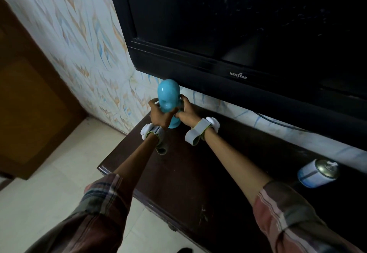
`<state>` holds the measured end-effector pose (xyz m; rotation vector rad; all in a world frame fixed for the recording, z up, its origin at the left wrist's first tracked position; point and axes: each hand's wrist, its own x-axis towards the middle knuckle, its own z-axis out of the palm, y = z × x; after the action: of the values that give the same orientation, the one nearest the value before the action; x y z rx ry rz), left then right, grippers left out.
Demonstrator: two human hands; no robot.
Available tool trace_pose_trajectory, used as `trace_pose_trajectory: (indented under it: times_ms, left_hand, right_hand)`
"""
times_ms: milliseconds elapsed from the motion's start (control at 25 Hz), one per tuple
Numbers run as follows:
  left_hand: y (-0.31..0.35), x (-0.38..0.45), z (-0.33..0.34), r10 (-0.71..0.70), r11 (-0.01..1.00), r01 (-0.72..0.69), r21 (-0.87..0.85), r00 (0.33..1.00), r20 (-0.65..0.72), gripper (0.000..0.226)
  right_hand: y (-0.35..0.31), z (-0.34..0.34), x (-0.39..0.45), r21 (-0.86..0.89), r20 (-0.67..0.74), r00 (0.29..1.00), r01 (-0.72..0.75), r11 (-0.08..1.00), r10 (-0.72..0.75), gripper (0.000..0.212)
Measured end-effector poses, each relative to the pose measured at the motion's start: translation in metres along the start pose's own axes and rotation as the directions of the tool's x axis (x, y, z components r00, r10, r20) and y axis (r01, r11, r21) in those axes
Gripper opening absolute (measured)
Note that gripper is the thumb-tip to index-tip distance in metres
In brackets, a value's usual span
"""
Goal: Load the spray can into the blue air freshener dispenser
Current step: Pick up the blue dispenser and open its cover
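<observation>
The blue air freshener dispenser (168, 98) stands upright at the far left end of a dark wooden table (198, 173), just below the television's corner. My left hand (158, 114) grips its left side and front. My right hand (185, 109) grips its right side, fingers curled round the back. The spray can (315, 174), white and blue with a silver top and white nozzle, lies on its side at the table's right, far from both hands.
A black television (248, 34) hangs on the patterned wall, overhanging the table's back. A brown wooden door (29, 103) is at the left. Pale floor tiles (49, 183) lie left of and in front of the table.
</observation>
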<state>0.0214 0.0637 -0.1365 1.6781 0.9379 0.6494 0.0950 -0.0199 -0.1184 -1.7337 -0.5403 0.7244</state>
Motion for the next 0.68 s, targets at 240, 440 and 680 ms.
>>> trace_pose_trajectory:
  times_ms: [240,440,680]
  left_hand:
    - [0.012,-0.012,-0.001,-0.016,0.998,0.016,0.064,1.0,-0.007,0.091]
    - [0.006,-0.05,0.001,-0.093,0.992,0.101,-0.07,0.989,0.117,0.079]
    - [0.002,-0.103,0.022,-0.159,0.936,0.245,-0.251,0.935,0.317,0.032]
  right_hand:
    - [0.009,-0.007,-0.006,0.085,-0.041,0.998,0.044,0.995,-0.04,0.068]
    - [0.029,-0.034,-0.039,0.169,-0.077,0.991,0.124,0.978,-0.112,0.044]
    - [0.067,-0.073,-0.095,0.509,-0.024,0.999,0.031,0.86,-0.021,0.035]
